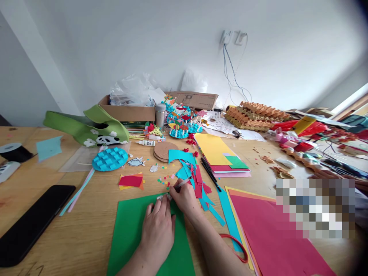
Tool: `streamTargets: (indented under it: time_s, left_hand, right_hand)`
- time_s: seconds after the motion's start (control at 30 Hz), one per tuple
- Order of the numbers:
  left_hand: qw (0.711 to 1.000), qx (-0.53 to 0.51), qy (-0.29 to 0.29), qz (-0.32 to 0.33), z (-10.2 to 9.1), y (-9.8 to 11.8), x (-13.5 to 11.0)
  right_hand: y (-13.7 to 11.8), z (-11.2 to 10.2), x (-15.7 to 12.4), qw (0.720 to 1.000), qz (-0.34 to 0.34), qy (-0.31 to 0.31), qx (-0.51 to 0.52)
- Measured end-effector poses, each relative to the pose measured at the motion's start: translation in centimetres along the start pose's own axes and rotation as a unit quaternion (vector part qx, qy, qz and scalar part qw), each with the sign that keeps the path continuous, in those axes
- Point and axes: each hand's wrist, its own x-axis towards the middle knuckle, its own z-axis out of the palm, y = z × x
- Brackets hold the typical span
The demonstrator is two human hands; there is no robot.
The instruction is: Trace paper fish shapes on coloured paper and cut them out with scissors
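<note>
My left hand (158,226) lies flat, fingers stretched out, on a sheet of green paper (126,234). Its fingertips press a small white paper piece (160,197) near the sheet's far edge, mostly hidden beneath them. In my closed right hand (184,197) is a pen (185,181), its tip hidden by my fingers beside that piece. Just beyond lie small coloured paper dots (165,179), a fish cutout (136,162) with drawn lines and a smaller cutout (154,168). Red and blue paper strips (198,180) are scattered by my right hand.
Red-handled scissors (244,253) lie partly under my right forearm, beside a stack of coloured paper (273,230). A black phone (37,222), blue woven paper disc (110,159) and green felt bag (83,126) are on the left. Cardboard discs (165,150) and finished paper crafts (184,119) stand farther back.
</note>
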Motion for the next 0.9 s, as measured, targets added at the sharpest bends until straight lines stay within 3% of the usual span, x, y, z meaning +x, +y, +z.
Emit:
streamTargets:
  time_s: [0.73,0.9]
  left_hand:
    - [1.000,-0.001,0.001,-0.001,0.22,-0.01,-0.06]
    - [1.000,-0.009,-0.005,-0.001,0.11,-0.03,0.02]
  right_hand:
    - [0.38,0.31,-0.08,0.999,-0.026,-0.003,0.028]
    - [0.21,-0.16,0.04,1.000,-0.004,-0.003,0.019]
